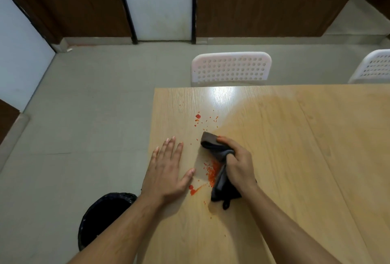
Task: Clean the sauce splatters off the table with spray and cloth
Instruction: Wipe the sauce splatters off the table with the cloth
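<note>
- Grey tiled floor (88, 103) fills the left of the view, and a black-lined bin (101, 217) stands on it just beside the desk's left edge, partly hidden by the left forearm.
- Pale wood desk (295, 158): its left edge runs down past the left hand, its far edge lies below a white perforated chair (231, 69), and a second chair (373, 66) shows at the far right.
- Left hand (166, 170) lies flat and spread on the desk near that left edge, holding nothing.
- Sauce splatters (211, 170) remain: a dense red patch and streak between the two hands, and a scatter of drops (198, 118) further away towards the chair.
- Right hand (238, 164) grips a dark cloth (217, 154), bunched and pressed on the desk right beside the dense patch.
- No spray bottle is in view.
- Judged from this, wiping is under way but far from done; both red areas are left.
- Wide bare desk lies to the right for sweeping; leftward strokes risk pushing sauce off the edge.
</note>
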